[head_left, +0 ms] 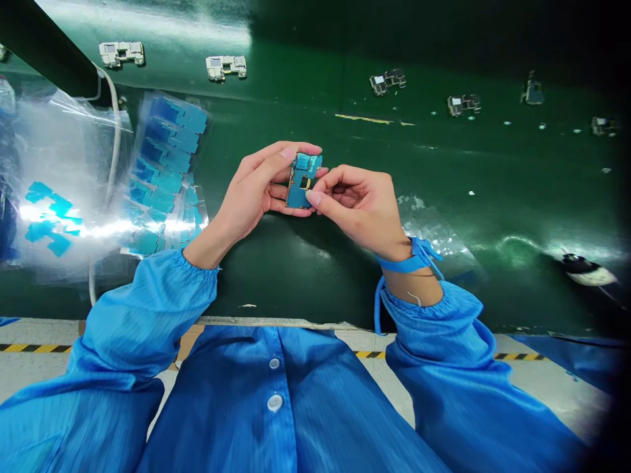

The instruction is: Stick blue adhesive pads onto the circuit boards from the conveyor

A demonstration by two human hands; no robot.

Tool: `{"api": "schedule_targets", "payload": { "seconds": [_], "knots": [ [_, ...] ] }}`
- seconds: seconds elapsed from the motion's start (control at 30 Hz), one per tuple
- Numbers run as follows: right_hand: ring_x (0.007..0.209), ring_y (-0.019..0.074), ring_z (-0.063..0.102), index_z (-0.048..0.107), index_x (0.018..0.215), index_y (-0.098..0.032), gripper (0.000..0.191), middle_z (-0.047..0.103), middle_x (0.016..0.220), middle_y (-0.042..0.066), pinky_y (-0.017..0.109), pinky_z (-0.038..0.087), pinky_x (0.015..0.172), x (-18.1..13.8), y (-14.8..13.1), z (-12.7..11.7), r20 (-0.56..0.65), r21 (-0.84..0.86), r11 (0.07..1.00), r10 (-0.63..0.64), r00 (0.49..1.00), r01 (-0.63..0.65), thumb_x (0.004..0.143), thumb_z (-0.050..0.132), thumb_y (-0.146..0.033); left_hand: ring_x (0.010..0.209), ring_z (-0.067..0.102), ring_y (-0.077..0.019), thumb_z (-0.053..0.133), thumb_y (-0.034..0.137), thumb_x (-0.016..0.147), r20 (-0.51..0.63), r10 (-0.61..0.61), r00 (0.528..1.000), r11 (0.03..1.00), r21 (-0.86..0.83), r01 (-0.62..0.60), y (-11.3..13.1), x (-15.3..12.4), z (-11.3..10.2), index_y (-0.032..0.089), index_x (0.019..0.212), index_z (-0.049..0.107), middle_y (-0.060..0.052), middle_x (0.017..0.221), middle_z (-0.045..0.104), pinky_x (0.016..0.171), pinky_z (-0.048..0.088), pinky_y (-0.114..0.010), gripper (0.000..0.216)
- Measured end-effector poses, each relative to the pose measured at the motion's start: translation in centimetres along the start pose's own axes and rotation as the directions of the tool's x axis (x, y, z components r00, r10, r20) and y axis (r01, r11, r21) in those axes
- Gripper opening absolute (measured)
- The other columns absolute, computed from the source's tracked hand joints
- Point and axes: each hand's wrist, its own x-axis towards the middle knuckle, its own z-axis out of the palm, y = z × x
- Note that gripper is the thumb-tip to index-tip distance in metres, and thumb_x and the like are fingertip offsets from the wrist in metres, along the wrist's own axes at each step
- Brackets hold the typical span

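My left hand [256, 180] holds a small circuit board [298, 190] upright over the middle of the bench, thumb along its top edge and fingers behind and below it. Blue film covers much of the board's face, and a cut-out opens near its centre. My right hand [357, 200] is closed at the board's lower right edge, its thumb tip touching that edge and its fingers curled. Whether anything is pinched in the right fingers is hidden. A blue strap [407, 263] with a coiled cord circles my right wrist.
Sheets of blue die-cut film [167, 151] lie left on the green bench [296, 263], beside clear plastic bags [64, 144] and a white cable [117, 118]. Further boards [226, 67] lie along the back. A clear bag [438, 236] lies right, and a black-and-white object [586, 269] sits far right.
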Motion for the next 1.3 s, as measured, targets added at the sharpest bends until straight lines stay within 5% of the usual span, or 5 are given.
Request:
{"api": "schedule_targets", "payload": {
  "seconds": [0.83,1.07,1.3],
  "knots": [
    [0.074,0.0179,0.066,0.076,0.083,-0.024,0.046,0.074,0.085,0.003,0.035,0.066,0.073,0.13,0.03,-0.29,0.01,-0.001,1.0,0.02,1.0,-0.02,0.083,0.101,-0.062,0.107,0.087,-0.0288,0.06,0.061,0.11,0.006,-0.011,1.0,1.0,-0.009,0.011,0.05,-0.09,-0.07,0.021,0.14,0.071,-0.011,0.132,0.084,0.087,0.076,-0.04,0.051],
    [0.087,0.023,0.071,0.075,0.083,-0.024,0.048,0.074,0.088,0.005,0.038,0.067,0.079,0.13,-0.17,-0.17,0.001,-0.032,0.999,0.035,0.999,-0.035,0.082,0.101,-0.065,0.115,0.085,-0.0297,0.06,0.061,0.11,-0.002,-0.014,1.0,1.0,-0.003,0.014,0.16,-0.13,0.03,0.021,0.14,0.071,-0.011,0.133,0.084,0.087,0.076,-0.039,0.051],
    [0.089,0.0221,0.071,0.075,0.083,-0.023,0.039,0.074,0.089,0.004,0.036,0.066,0.08,0.13,0.11,-0.22,0.003,-0.032,0.999,-0.018,1.0,0.019,0.086,0.098,-0.054,0.109,0.086,-0.0299,0.053,0.063,0.112,0.02,0.007,1.0,0.999,-0.033,-0.006,0.1,-0.14,-0.11,0.02,0.14,0.071,-0.012,0.133,0.083,0.086,0.076,-0.04,0.055]
  ]
}}
